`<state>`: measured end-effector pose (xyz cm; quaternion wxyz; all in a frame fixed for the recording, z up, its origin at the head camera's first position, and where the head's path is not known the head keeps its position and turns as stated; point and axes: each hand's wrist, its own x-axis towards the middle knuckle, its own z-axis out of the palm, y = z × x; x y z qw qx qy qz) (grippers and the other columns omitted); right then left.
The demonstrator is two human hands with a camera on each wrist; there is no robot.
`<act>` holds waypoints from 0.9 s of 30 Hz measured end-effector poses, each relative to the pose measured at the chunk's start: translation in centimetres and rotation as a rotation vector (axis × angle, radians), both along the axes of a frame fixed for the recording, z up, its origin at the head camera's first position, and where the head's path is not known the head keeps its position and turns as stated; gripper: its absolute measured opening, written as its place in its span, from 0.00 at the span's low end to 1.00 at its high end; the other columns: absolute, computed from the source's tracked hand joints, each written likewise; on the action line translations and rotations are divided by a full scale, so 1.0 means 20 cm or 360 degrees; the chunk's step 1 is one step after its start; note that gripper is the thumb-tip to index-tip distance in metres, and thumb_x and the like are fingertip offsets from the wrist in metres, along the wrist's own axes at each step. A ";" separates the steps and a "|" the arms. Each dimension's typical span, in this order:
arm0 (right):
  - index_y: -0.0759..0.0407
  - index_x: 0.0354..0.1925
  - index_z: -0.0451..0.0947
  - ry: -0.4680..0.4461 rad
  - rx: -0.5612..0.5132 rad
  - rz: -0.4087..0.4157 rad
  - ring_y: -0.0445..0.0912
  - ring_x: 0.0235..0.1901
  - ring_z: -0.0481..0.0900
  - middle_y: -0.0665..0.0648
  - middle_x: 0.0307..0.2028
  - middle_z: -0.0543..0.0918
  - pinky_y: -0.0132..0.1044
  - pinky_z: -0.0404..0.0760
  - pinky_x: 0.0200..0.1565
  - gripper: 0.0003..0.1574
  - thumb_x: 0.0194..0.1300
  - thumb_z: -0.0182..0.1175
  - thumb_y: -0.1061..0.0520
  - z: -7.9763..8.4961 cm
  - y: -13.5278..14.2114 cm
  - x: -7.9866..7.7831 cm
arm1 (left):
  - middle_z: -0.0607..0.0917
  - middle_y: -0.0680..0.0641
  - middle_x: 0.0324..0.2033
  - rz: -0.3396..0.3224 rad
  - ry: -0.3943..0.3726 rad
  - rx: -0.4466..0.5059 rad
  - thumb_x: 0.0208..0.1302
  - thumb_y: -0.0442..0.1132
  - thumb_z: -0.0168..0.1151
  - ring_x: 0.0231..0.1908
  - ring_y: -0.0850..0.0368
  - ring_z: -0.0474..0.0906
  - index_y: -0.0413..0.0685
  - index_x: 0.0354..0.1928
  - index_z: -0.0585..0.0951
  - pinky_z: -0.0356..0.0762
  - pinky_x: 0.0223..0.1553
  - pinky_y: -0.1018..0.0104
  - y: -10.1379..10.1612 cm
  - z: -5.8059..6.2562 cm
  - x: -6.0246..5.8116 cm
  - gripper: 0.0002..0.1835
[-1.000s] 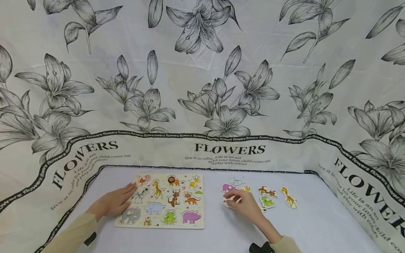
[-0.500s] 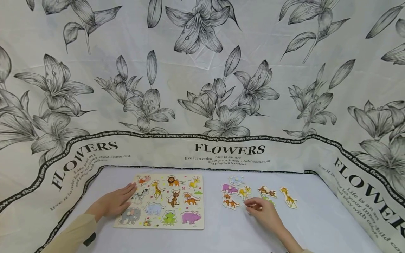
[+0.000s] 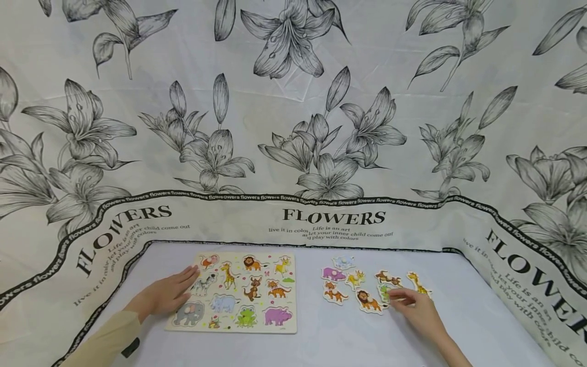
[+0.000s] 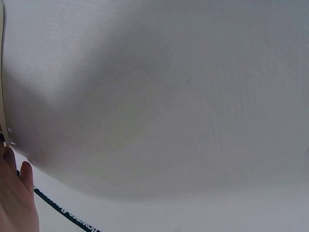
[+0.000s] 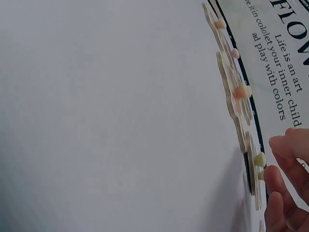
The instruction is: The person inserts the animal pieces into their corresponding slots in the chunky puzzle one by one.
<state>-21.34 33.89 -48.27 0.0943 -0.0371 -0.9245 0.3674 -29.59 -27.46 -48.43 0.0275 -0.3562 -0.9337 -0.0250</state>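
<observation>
Your left hand [image 3: 166, 294] rests straight-fingered on the left edge of the board [image 3: 238, 330], presumably to steady it; right of it, your right hand [image 3: 416, 309], fingers parted, nears the frog piece [image 3: 383, 291], holding nothing.

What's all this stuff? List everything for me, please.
Puzzle board: one, cream with animals, left of centre
Lion piece: one, orange-brown, front of group
Frog piece: one, green, right of lion
Kangaroo piece: one, brown, behind frog
Giraffe piece: one, yellow, far right
Tiger piece: one, orange, left of lion
Hippo piece: one, purple, behind tiger
Horned piece: one, yellow, right of hippo
Rearmost piece: one, light blue, behind hippo
Table: one, white, beneath pieces
Flower cloth: one, black on white, behind table
Sleeve: one, beige, lower left
Small object: one, black, by sleeve
Left hand: one, bare, on board's left edge
Right hand: one, bare, partly covering frog
</observation>
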 end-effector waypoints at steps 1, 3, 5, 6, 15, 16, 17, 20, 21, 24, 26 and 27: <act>0.59 0.45 0.84 -0.0019 0.0017 -0.0014 0.32 0.31 0.77 0.58 0.41 0.88 0.28 0.77 0.28 0.15 0.58 0.67 0.60 0.00 0.02 0.00 | 0.65 0.33 0.68 0.0013 -0.0036 -0.0007 0.72 0.47 0.48 0.67 0.34 0.62 0.32 0.67 0.66 0.67 0.65 0.46 0.00 0.01 0.00 0.30; 0.59 0.46 0.83 -0.0043 0.0054 -0.0043 0.33 0.31 0.77 0.58 0.41 0.88 0.27 0.77 0.28 0.16 0.58 0.67 0.60 0.01 0.06 0.00 | 0.64 0.33 0.68 0.0037 -0.0071 -0.0037 0.72 0.47 0.47 0.67 0.34 0.61 0.32 0.67 0.65 0.67 0.65 0.46 0.01 0.02 0.00 0.30; 0.61 0.48 0.82 -0.0061 0.0063 -0.0063 0.34 0.32 0.77 0.60 0.42 0.87 0.28 0.76 0.28 0.17 0.59 0.66 0.60 0.01 0.11 -0.01 | 0.64 0.33 0.69 0.0047 -0.0073 -0.0063 0.72 0.47 0.46 0.68 0.35 0.61 0.32 0.67 0.65 0.67 0.66 0.47 0.02 0.03 0.01 0.30; 0.62 0.49 0.82 -0.0068 0.0062 -0.0080 0.35 0.32 0.77 0.61 0.42 0.87 0.28 0.76 0.28 0.18 0.60 0.65 0.60 0.01 0.12 -0.01 | 0.64 0.34 0.69 0.0049 -0.0068 -0.0073 0.72 0.47 0.46 0.68 0.35 0.61 0.32 0.68 0.65 0.67 0.65 0.47 0.02 0.03 0.01 0.30; 0.68 0.52 0.78 -0.0002 0.0063 -0.0241 0.28 0.27 0.74 0.61 0.36 0.87 0.27 0.75 0.25 0.22 0.60 0.65 0.59 -0.02 0.27 -0.05 | 0.64 0.34 0.69 0.0058 -0.0076 -0.0081 0.72 0.48 0.46 0.68 0.36 0.61 0.33 0.68 0.65 0.67 0.66 0.48 0.01 0.02 0.00 0.30; 0.68 0.52 0.78 0.0011 0.0078 -0.0256 0.28 0.27 0.74 0.61 0.36 0.87 0.27 0.75 0.25 0.23 0.60 0.65 0.59 -0.02 0.28 -0.06 | 0.64 0.34 0.69 0.0059 -0.0080 -0.0079 0.72 0.48 0.46 0.68 0.36 0.61 0.33 0.68 0.65 0.67 0.66 0.48 0.01 0.01 0.00 0.30; 0.68 0.51 0.78 0.0018 0.0092 -0.0273 0.28 0.28 0.74 0.62 0.37 0.87 0.27 0.75 0.25 0.23 0.59 0.65 0.59 -0.03 0.30 -0.07 | 0.64 0.34 0.69 0.0062 -0.0082 -0.0075 0.72 0.48 0.46 0.68 0.36 0.61 0.33 0.68 0.65 0.67 0.65 0.48 0.01 0.01 0.00 0.30; 0.69 0.52 0.77 0.0023 0.0122 -0.0317 0.35 0.29 0.76 0.65 0.39 0.86 0.27 0.74 0.23 0.24 0.58 0.65 0.59 -0.04 0.33 -0.09 | 0.64 0.35 0.69 0.0068 -0.0077 -0.0068 0.73 0.49 0.46 0.68 0.36 0.61 0.34 0.68 0.64 0.67 0.65 0.48 0.01 0.00 -0.01 0.31; 0.69 0.52 0.78 0.0024 0.0134 -0.0335 0.38 0.29 0.78 0.66 0.39 0.86 0.27 0.74 0.23 0.24 0.58 0.66 0.59 -0.04 0.34 -0.10 | 0.64 0.35 0.69 0.0071 -0.0070 -0.0069 0.73 0.49 0.45 0.68 0.36 0.62 0.34 0.68 0.64 0.68 0.65 0.48 0.00 0.00 -0.01 0.31; 0.69 0.52 0.77 0.0023 0.0165 -0.0370 0.50 0.32 0.83 0.69 0.42 0.85 0.28 0.75 0.24 0.25 0.57 0.66 0.58 -0.05 0.37 -0.12 | 0.64 0.35 0.69 0.0070 -0.0058 -0.0062 0.73 0.50 0.45 0.68 0.37 0.62 0.35 0.68 0.64 0.68 0.65 0.48 0.00 -0.01 -0.02 0.31; 0.70 0.51 0.77 0.0017 0.0183 -0.0380 0.57 0.36 0.84 0.71 0.42 0.84 0.30 0.77 0.26 0.25 0.57 0.66 0.58 -0.06 0.39 -0.13 | 0.64 0.35 0.69 0.0068 -0.0054 -0.0061 0.73 0.50 0.45 0.68 0.37 0.62 0.35 0.68 0.65 0.68 0.65 0.48 0.00 -0.02 -0.02 0.31; 0.70 0.51 0.77 0.0007 0.0187 -0.0382 0.60 0.38 0.83 0.71 0.43 0.84 0.32 0.78 0.27 0.25 0.57 0.66 0.58 -0.06 0.39 -0.13 | 0.64 0.35 0.69 0.0071 -0.0054 -0.0061 0.73 0.50 0.45 0.68 0.37 0.62 0.35 0.68 0.65 0.68 0.65 0.48 -0.01 -0.02 -0.02 0.31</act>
